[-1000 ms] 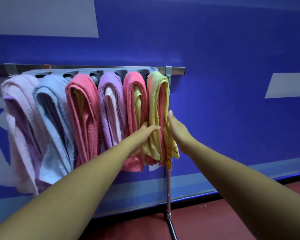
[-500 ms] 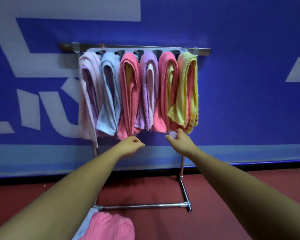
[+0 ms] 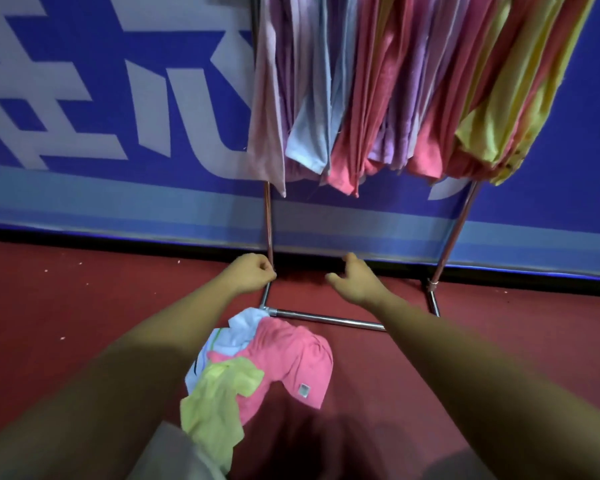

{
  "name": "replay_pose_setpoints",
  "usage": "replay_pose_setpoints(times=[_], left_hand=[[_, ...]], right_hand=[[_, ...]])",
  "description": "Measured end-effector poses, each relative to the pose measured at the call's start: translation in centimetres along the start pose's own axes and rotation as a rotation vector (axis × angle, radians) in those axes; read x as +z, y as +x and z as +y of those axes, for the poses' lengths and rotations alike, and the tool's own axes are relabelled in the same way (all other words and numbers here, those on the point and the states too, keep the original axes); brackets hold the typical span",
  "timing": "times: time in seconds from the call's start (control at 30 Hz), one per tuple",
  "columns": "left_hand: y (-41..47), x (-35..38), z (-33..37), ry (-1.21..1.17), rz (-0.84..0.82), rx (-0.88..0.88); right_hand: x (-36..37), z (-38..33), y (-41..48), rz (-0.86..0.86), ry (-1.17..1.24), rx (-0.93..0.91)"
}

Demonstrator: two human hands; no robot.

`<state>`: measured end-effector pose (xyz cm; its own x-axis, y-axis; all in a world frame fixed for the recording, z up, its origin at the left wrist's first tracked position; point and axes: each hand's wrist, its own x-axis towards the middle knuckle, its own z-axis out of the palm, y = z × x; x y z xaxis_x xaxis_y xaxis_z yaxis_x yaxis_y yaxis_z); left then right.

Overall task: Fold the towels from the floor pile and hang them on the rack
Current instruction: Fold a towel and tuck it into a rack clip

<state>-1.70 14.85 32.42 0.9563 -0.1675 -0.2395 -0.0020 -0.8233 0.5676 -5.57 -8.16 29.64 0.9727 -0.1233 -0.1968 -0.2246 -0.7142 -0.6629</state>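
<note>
The view has dropped from the full rack (image 3: pixel 444 233) to the floor, so both hands have let go of the yellow towel and come down for the next one. The pile (image 3: pixel 257 362) lies crumpled at 6 o'clock: pink, yellow, pale blue. The left hand (image 3: pixel 252 273) is a loose empty fist; the right hand (image 3: pixel 355 280) is open and empty.

Six folded towels (image 3: pixel 378 98) hang side by side on the metal rack (image 3: pixel 454 233): pale pink, light blue, pink, lilac, pink and yellow from left to right, their lower ends dangling (the top bar is out of view). On the red floor, against the rack's front base bar, lies the crumpled pile (image 3: pixel 257 365): a pink towel with a small label, a yellow-green one and a light blue one.
</note>
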Motion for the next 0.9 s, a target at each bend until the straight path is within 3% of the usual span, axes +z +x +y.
replay_pose_setpoints(times=[0.13,0.3,0.7,0.9], left_hand=[[2.6,4.1,-4.1,-0.046,0.014,-0.081],[6.4,10.4,-8.3,-0.028,-0.089,-0.169],[13.6,26.2,-15.3,0.205,-0.340,-0.143],[14.2,31.4,-21.0,0.127,-0.368,-0.304]], right_hand=[[4.9,2.9,2.7,-0.065,-0.004,0.076],[10.1,8.0,6.0,-0.158,-0.043,0.156],[22.6,18.8,11.8,-0.424,-0.239,0.232],[29.0,24.1,11.0,-0.406,-0.104,0.431]])
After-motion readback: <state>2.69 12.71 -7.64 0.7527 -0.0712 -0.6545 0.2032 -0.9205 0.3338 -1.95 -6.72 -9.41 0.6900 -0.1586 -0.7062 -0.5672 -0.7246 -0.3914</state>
